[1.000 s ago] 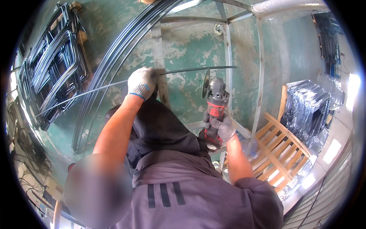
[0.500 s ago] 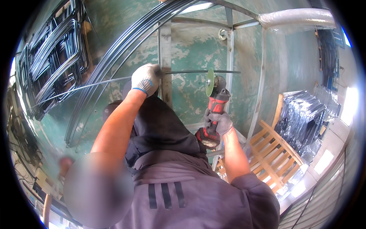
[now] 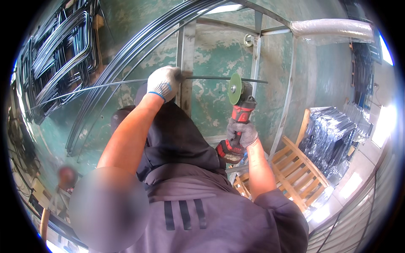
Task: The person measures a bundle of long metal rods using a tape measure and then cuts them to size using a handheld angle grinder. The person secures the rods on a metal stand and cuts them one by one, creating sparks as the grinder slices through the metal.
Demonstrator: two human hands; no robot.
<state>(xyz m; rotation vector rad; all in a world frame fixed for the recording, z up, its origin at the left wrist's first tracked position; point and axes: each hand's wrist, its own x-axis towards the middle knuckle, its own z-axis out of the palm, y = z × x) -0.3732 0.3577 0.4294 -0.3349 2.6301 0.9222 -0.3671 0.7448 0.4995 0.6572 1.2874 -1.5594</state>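
My left hand point(image 3: 163, 83), in a whitish knit glove with a blue cuff edge, is closed around a long thin dark metal rod point(image 3: 211, 77). The rod runs crosswise over an upright metal bar of the frame, and its right end sticks out past that bar. In a grey glove, my right hand point(image 3: 244, 134) grips a red and black cordless angle grinder point(image 3: 241, 114) by its body. The grinder's green disc point(image 3: 235, 89) is up at the rod's right part; whether it touches the rod I cannot tell.
A metal frame point(image 3: 256, 55) stands around the work, with a bundle of long dark rods point(image 3: 139, 46) across its left. Bent tubes point(image 3: 69, 55) are stacked at far left. Plastic-wrapped stock point(image 3: 329, 135) and a wooden pallet point(image 3: 297, 173) lie right. Another person point(image 3: 65, 181) is at lower left.
The grinder's disc has turned to show more of its flat face. Both hands keep their hold, and the view has shifted slightly.
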